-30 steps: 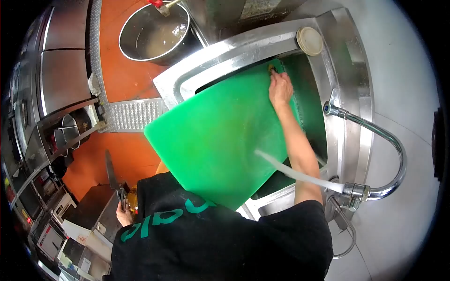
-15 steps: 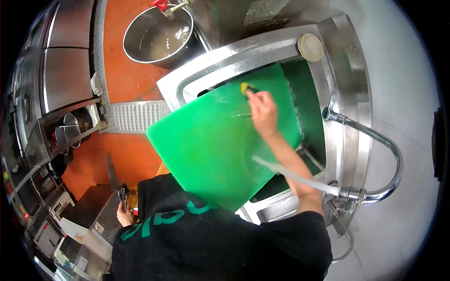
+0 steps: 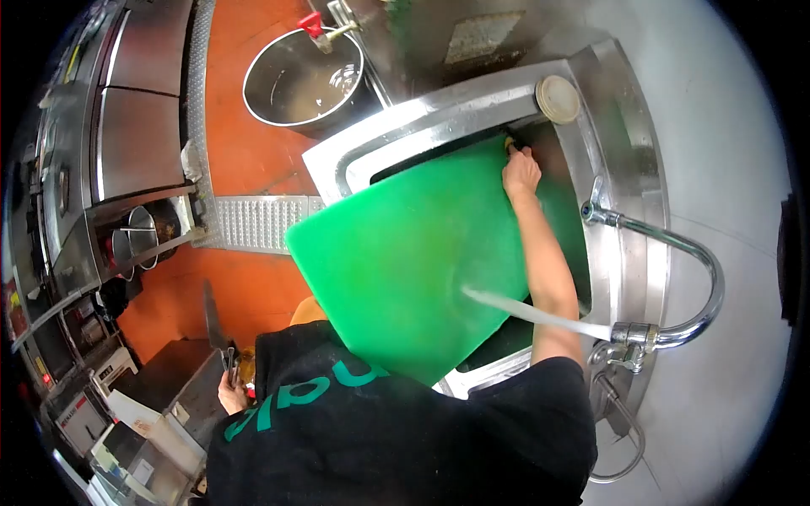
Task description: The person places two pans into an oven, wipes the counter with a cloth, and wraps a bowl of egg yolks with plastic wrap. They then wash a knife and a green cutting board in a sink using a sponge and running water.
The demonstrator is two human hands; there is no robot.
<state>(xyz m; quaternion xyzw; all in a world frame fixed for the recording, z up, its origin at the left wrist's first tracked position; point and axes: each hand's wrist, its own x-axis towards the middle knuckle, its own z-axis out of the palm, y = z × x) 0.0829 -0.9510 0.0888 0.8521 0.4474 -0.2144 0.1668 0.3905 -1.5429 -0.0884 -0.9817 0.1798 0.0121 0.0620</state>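
A large green cutting board (image 3: 413, 253) slants across the sink, its near edge against my black shirt. At the board's far right corner, my right hand (image 3: 523, 173) is closed around a small yellow-and-black scrubber (image 3: 510, 145), mostly hidden by the fingers. Water from the curved tap (image 3: 675, 333) streams onto the board's lower right part. Low on the left, beside my shirt, my left hand (image 3: 232, 394) has its fingers wrapped round the handle of what looks like a knife (image 3: 211, 314), blade pointing away. An amber thing (image 3: 246, 371) is next to that hand.
A metal sink (image 3: 456, 93) surrounds the board, with a round pale lid (image 3: 558, 99) on its rim. Beyond it, a big pot (image 3: 304, 80) of cloudy liquid stands on the orange floor below a red-handled valve (image 3: 312, 24). Steel cabinets (image 3: 139, 143) line the left side.
My right hand has slid the scrubber from the board's upper middle to its far right corner. The whole view has shifted slightly; my left hand keeps its grip.
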